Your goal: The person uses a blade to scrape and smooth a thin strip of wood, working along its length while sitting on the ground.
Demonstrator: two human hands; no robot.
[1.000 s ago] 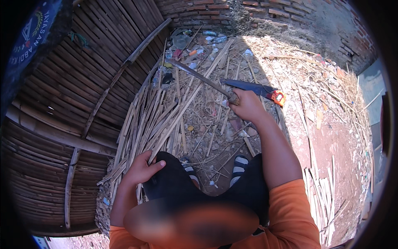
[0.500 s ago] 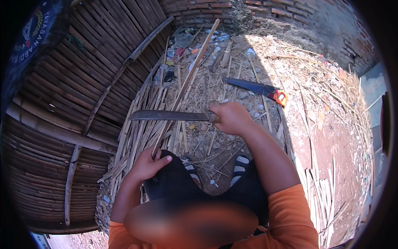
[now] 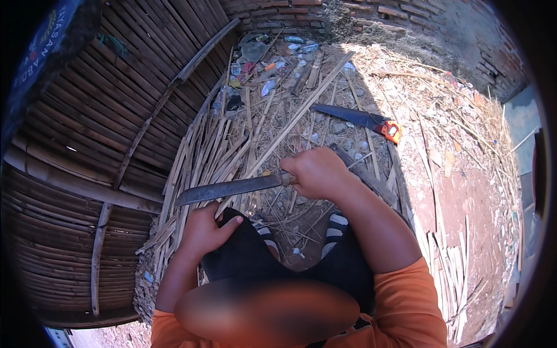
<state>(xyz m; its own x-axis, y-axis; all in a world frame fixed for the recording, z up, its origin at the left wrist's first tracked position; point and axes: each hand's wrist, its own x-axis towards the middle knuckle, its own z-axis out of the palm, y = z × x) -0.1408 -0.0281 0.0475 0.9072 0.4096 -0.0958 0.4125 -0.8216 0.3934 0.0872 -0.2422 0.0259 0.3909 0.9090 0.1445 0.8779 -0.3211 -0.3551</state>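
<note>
My right hand (image 3: 318,173) is wrapped round the handle of a machete (image 3: 229,190). Its dark blade points left, with the tip slightly lower, and crosses over a long pale bamboo strip (image 3: 301,113). Near my left knee, my left hand (image 3: 206,229) is closed round the near end of that strip. From there the strip slants away to the upper right, above the ground. Whether the blade touches it I cannot tell. A broad brown strip (image 3: 371,182) shows beside my right forearm.
A handsaw (image 3: 360,119) with an orange handle lies ahead on the littered ground. Many bamboo strips (image 3: 194,159) are heaped at left beside a slatted bamboo wall (image 3: 69,127). A brick wall (image 3: 406,20) stands at the back. More strips (image 3: 449,284) lie at right in sunlight.
The bamboo strip has swung to the right at its far end and shows a paler face. The machete's tip has dropped. A broad brown strip now shows beside my right forearm.
</note>
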